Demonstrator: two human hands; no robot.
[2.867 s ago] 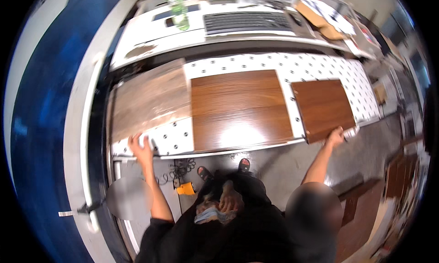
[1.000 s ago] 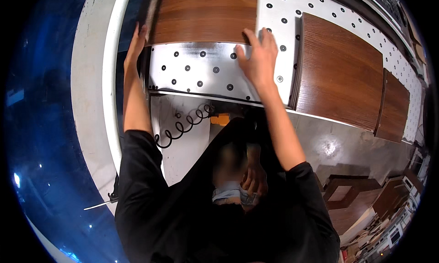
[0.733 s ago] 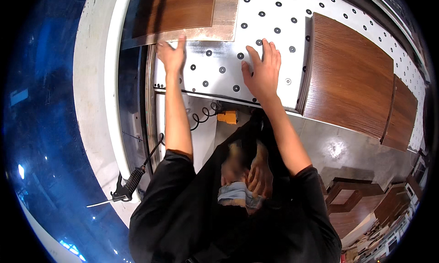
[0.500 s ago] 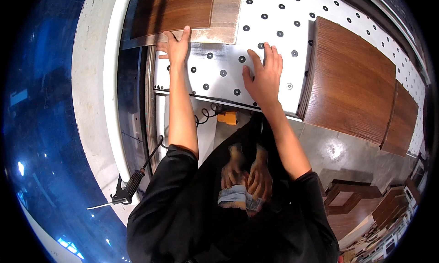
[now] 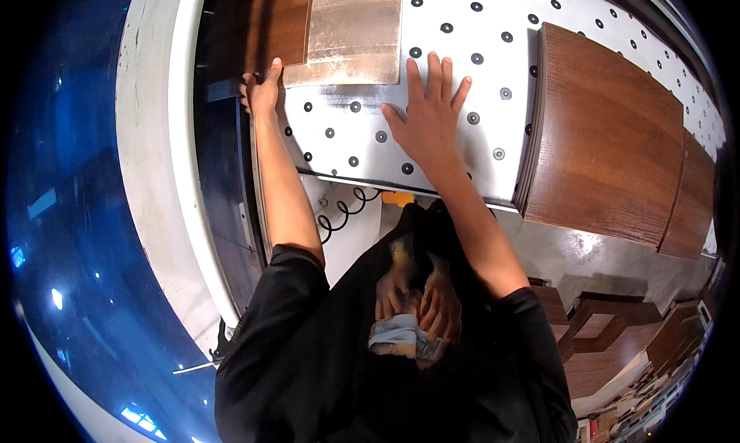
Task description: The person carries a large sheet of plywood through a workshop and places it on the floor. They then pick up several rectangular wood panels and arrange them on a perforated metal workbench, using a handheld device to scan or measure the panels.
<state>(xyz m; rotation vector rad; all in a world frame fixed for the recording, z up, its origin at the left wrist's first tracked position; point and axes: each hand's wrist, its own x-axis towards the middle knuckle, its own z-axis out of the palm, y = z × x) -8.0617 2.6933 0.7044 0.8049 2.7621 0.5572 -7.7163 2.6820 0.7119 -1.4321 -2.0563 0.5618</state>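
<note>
A dark brown wood panel [image 5: 279, 26] lies on a worn, paler board [image 5: 354, 38] at the far left of the white ball-studded table [image 5: 455, 80]. At the panel's near edge is my left hand [image 5: 264, 94], its thumb on the edge and its fingers curled round to the left, partly hidden. My right hand [image 5: 432, 119] is spread palm down over the table, just right of the pale board's near corner, with nothing in it. Whether its palm touches the surface I cannot tell.
Brown panels in a stack [image 5: 605, 134] take up the table's right side, with a smaller brown panel [image 5: 688, 196] beside them. A white rail [image 5: 182, 150] curves along the left. Below the table edge hang a coiled black cord [image 5: 344, 215] and an orange box [image 5: 398, 199]. Framed panels [image 5: 609, 335] lean lower right.
The brown panel has slid left over the pale board, uncovering more of it. My left hand has moved left with it; my right hand has shifted slightly left and its fingers have spread.
</note>
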